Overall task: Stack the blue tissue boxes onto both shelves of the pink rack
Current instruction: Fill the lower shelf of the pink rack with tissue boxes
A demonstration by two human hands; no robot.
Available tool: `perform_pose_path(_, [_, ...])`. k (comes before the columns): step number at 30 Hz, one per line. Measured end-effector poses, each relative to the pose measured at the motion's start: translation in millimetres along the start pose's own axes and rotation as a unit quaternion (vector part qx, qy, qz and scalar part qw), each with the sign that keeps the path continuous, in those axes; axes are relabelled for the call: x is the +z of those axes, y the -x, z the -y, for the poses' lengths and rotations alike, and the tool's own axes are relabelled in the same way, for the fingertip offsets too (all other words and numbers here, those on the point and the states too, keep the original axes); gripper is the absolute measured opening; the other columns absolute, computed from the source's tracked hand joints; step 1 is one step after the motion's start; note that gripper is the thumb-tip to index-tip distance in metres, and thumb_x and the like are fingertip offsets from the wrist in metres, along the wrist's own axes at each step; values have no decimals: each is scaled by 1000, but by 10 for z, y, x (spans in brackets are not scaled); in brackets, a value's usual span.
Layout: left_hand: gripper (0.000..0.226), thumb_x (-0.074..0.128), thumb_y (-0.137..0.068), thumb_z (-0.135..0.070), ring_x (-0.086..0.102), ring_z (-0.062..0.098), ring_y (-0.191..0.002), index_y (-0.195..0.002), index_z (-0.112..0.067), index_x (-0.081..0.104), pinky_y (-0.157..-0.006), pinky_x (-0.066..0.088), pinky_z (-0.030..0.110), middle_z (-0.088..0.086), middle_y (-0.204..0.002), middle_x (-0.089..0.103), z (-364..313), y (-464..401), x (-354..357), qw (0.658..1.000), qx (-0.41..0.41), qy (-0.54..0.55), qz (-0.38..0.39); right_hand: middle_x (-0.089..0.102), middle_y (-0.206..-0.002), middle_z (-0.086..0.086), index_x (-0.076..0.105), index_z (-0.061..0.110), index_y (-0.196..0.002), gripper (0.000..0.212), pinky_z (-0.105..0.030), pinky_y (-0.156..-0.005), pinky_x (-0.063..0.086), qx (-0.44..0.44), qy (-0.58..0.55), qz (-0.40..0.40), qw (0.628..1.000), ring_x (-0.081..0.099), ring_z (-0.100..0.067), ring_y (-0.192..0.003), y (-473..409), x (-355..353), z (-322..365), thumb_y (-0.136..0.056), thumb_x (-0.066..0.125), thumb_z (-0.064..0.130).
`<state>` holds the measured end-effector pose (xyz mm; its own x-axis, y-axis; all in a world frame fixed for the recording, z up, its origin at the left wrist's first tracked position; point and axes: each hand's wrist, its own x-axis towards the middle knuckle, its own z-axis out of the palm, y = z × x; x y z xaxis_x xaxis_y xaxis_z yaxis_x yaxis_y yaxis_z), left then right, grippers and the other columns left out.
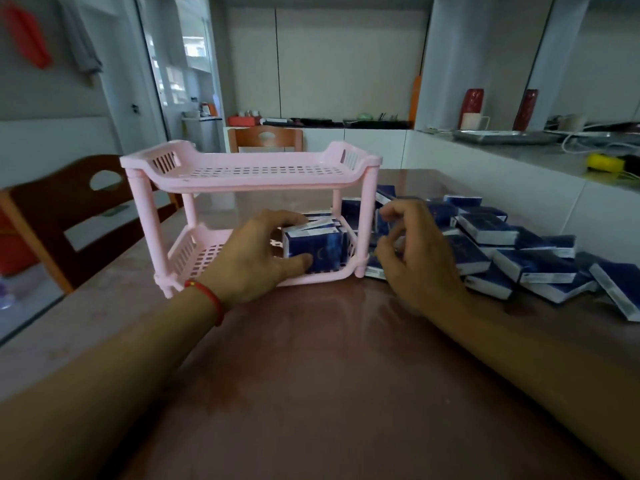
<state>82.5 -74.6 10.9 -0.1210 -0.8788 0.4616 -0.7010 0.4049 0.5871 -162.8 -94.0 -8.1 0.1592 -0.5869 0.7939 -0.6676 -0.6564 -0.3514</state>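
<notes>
A pink two-shelf rack [249, 174] stands on the brown table. Its top shelf holds nothing. Several blue tissue boxes [320, 245] stand on edge at the right end of the lower shelf. My left hand [258, 258] reaches into the lower shelf and grips the nearest of these boxes, thumb on its front face and fingers over its top. My right hand [412, 251] hovers just right of the rack's front right post with fingers loosely curled, holding nothing. A loose pile of blue tissue boxes [533, 265] lies on the table to the right.
Wooden chairs stand at the left [79, 216] and behind the rack [265, 138]. A white counter [502, 157] with a metal tray, cables and a yellow object runs along the right. Bare brown tabletop [329, 375] lies in front of me.
</notes>
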Motion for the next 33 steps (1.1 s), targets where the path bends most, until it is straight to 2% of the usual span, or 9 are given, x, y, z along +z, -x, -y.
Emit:
perform_pose_path(3, [57, 84, -79, -29, 63, 13, -106, -131, -27, 61, -92, 49, 18, -3, -127, 55, -22, 24, 82, 1000, -7, -26, -7, 45, -110, 12, 47, 17, -125, 41, -13, -72, 37, 6, 0, 42, 999, 43, 1, -84, 31, 18, 1, -86, 60, 21])
perform_pose_path(7, [59, 83, -80, -31, 60, 17, -112, -135, -26, 61, -106, 47, 29, 1, -129, 53, -18, 9, 124, 998, 2, -58, 12, 50, -120, 6, 42, 19, -137, 57, -23, -80, 37, 23, 19, 83, 996, 43, -2, -99, 51, 42, 26, -86, 67, 25])
perform_pose_path(12, [75, 86, -76, -36, 63, 16, -101, -142, -31, 52, -97, 54, 32, 3, -128, 53, -39, -19, 174, 998, -36, -55, 17, 53, -125, 6, 42, 27, -137, 57, -34, -91, 53, 34, -20, 131, 991, 55, -9, -110, 40, 117, -8, -87, 69, 32])
perform_pose_path(14, [83, 89, -69, -41, 62, 17, -106, -141, -31, 49, -96, 55, 36, -1, -124, 55, -40, -27, 184, 998, -49, -24, 10, 56, -128, 8, 43, 28, -138, 59, -26, -94, 52, 59, -58, 142, 986, 56, -6, -114, 11, 114, -14, -87, 72, 30])
perform_pose_path(18, [79, 90, -69, -38, 59, 5, -104, -134, -37, 46, -99, 51, 28, -21, -109, 54, -77, -46, 183, 998, -55, -2, 31, 57, -132, 13, 42, 28, -142, 62, -8, -89, 39, 109, -96, 165, 976, 53, -2, -114, -76, 101, -25, -88, 72, 35])
perform_pose_path(20, [77, 91, -67, -38, 61, -1, -106, -129, -41, 45, -102, 50, 27, -30, -114, 57, -76, -67, 159, 994, -64, 35, 77, 56, -127, 18, 42, 29, -143, 63, -1, -76, 38, 111, -100, 189, 971, 53, 1, -110, -88, 125, -3, -88, 72, 38])
perform_pose_path(22, [81, 89, -67, -37, 62, 6, -116, -136, -37, 47, -108, 48, 36, -20, -128, 63, -36, -108, 144, 990, -78, 53, 107, 60, -125, 14, 42, 29, -145, 63, -2, -71, 39, 110, -96, 197, 969, 56, -1, -105, -82, 169, 7, -89, 70, 39])
perform_pose_path(27, [68, 79, -85, -23, 59, 15, -121, -144, -24, 45, -114, 42, 34, -6, -136, 61, -73, -235, 158, 974, -133, 45, 179, 64, -113, 8, 47, 23, -141, 56, -6, -69, 43, 120, -94, 194, 969, 59, -4, -95, -88, 201, 7, -91, 68, 37])
perform_pose_path(33, [117, 78, -82, -29, 51, 19, -131, -159, -14, -9, -114, 38, 31, 1, -149, 48, -179, -296, 274, 964, -169, 39, 199, 58, -107, 14, 44, 23, -144, 57, -9, -79, 45, 120, -109, 198, 967, 58, -4, -97, -82, 218, 21, -92, 66, 32])
